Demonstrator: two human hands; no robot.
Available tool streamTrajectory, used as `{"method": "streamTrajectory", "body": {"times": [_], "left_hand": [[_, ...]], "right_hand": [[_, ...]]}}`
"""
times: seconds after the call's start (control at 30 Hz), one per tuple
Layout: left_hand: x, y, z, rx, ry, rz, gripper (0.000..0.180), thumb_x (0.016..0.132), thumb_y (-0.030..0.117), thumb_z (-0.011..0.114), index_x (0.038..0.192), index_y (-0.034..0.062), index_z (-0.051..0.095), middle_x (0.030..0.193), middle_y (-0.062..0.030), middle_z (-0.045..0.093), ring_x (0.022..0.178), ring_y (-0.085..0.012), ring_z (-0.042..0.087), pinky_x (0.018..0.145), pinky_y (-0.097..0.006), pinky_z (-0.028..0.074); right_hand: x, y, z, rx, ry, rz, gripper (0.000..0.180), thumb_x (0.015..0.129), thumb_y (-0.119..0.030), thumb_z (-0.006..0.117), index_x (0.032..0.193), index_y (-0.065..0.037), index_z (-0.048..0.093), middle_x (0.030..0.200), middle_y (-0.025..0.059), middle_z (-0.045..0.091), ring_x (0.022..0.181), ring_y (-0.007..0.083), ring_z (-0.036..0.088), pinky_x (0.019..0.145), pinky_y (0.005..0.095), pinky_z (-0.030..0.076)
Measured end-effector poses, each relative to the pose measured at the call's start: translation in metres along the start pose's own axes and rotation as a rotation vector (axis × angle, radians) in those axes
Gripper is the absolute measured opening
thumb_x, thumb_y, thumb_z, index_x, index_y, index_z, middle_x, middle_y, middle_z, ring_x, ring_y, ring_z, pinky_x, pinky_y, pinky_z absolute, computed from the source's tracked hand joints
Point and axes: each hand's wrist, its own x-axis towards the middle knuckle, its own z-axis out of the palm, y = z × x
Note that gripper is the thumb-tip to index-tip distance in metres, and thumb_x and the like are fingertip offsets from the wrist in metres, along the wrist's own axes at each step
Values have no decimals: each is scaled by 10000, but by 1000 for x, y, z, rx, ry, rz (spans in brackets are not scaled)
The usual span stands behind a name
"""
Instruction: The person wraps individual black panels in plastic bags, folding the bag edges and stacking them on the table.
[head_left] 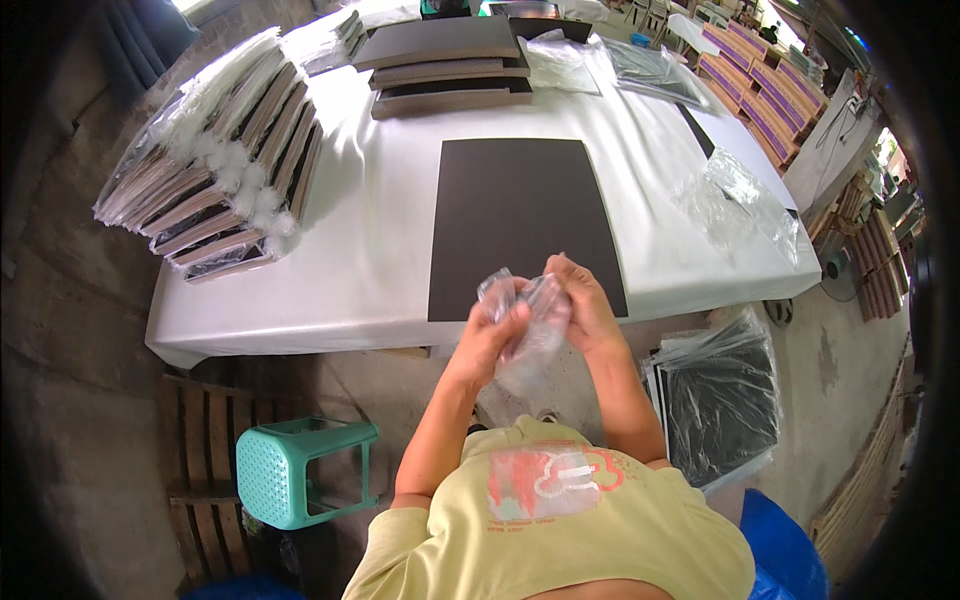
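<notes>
My left hand [492, 337] and my right hand [583, 300] meet in front of my chest, both gripping a crumpled clear plastic bag [528, 345] that hangs down between them. Just beyond the hands a flat dark board [520, 215] lies on the white-covered table [375, 240], its near edge at the table's front edge.
A row of bagged dark frames [215, 160] leans at the table's left. Stacked dark boards [445, 65] sit at the far side, with loose clear bags [740, 200] on the right. A teal plastic stool [300, 470] stands at lower left, and bagged dark panels [720, 400] lean at right.
</notes>
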Motion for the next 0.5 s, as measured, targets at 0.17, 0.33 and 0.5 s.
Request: {"method": "streamTrajectory", "body": {"times": [0.17, 0.33, 0.5], "left_hand": [[-49, -1, -52, 319, -491, -89, 739, 509, 271, 827, 1124, 20, 502, 1017, -47, 555, 865, -157, 512, 743, -281, 418], [-86, -6, -123, -55, -683, 184, 566, 548, 238, 808, 1013, 22, 568, 875, -41, 604, 757, -145, 542, 664, -273, 435], [-95, 32, -149, -437, -287, 584, 509, 607, 211, 767, 1038, 36, 560, 938, -55, 586, 779, -171, 540, 708, -279, 429]], "right_hand": [[-1, -72, -17, -75, 733, -214, 262, 835, -359, 547, 854, -97, 537, 574, -69, 430, 392, 11, 360, 331, 151, 293], [-5, -109, -58, -55, 867, -383, 268, 856, -373, 507, 730, -136, 502, 494, -93, 341, 332, 14, 287, 294, 154, 247], [-36, -40, -41, -165, 495, 126, 380, 866, -463, 423, 926, -108, 543, 698, 8, 533, 617, 111, 522, 586, 268, 456]]}}
